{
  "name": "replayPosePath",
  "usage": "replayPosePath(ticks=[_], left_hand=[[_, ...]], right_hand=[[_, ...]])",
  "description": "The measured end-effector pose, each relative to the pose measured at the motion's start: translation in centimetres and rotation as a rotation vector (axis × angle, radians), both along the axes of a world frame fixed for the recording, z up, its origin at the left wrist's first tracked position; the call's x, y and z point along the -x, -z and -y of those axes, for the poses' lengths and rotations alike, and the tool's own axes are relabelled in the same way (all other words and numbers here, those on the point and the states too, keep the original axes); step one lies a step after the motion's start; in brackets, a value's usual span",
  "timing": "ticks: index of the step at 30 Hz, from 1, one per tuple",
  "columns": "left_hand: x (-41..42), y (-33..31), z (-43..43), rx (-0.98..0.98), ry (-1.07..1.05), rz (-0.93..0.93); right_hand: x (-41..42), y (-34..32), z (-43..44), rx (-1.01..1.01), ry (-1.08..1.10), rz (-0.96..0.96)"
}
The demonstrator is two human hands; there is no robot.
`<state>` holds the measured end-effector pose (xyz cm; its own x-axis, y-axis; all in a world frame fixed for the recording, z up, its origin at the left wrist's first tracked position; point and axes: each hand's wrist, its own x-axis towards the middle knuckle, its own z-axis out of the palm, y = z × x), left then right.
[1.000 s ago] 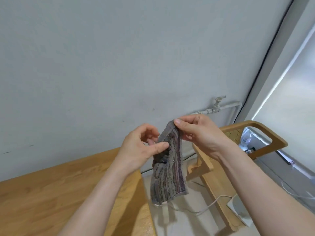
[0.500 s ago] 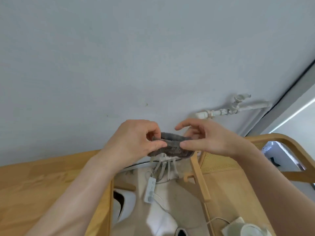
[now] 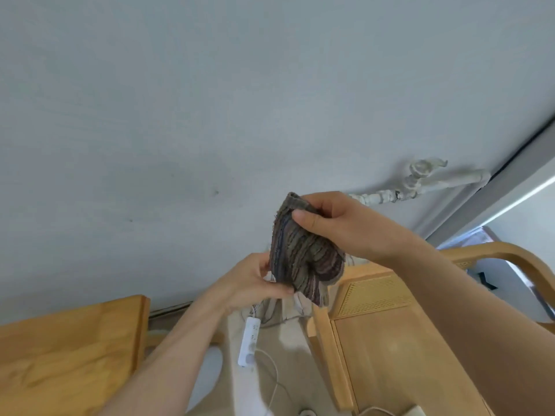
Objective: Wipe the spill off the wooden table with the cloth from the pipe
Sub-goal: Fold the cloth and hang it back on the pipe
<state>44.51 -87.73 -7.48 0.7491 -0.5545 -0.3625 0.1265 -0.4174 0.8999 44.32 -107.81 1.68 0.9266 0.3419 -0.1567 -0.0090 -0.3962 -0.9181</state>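
Cloth: we hold the striped grey-brown cloth (image 3: 303,253) bunched up in the air, over the gap between the table's right edge and the chair, touching neither.
Right hand: our right hand (image 3: 339,223) pinches the cloth's top edge between the thumb and curled fingers.
Left hand: our left hand (image 3: 249,283) grips the cloth's lower part from the left, fingers curled round it.
Wooden table: the wooden table (image 3: 60,349) lies low on our left; we see only its end by the wall.
Pipe: the white pipe (image 3: 420,184) with its valve runs along the wall behind our right hand, apart from the cloth.
Chair: a wooden chair (image 3: 390,340) stands under our right forearm.
Floor: a white power strip (image 3: 249,340) lies between table and chair.
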Motion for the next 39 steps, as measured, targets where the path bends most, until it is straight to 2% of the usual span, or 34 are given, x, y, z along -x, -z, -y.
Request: replayPosePath(ticks=[3,7,12,14,17,22,30,35,39], left_hand=[[-1.9,2.0,2.2,0.034,-0.036,-0.133],[-4.9,3.9,3.8,-0.072,0.014,-0.177],[-7.4,6.3,7.0,0.322,-0.401,-0.458],[-8.4,7.1,9.1,0.326,-0.471,-0.46],[-9.6,8.7,12.0,0.223,-0.524,-0.392],[-12.3,12.1,15.4,0.226,-0.695,-0.356],[-15.3,16.1,19.0,0.268,-0.885,-0.454],[-16.1,16.9,20.0,0.297,-0.968,-0.47],[-16.1,17.2,20.1,0.295,-1.004,-0.461]], right_hand=[[-1.8,0.8,3.8,0.153,0.087,0.062],[-4.1,3.5,10.2,0.217,0.365,0.122],[-6.5,9.3,16.1,0.082,0.625,-0.179],[-7.6,11.8,17.9,0.093,0.687,-0.23],[-9.3,15.3,19.7,0.132,0.737,-0.247],[-13.3,19.2,21.3,0.265,0.829,-0.14],[-17.1,24.3,22.0,0.646,0.884,-0.002],[-17.5,25.0,21.4,0.928,0.845,0.181],[-17.2,25.5,21.1,1.006,0.799,0.28]])
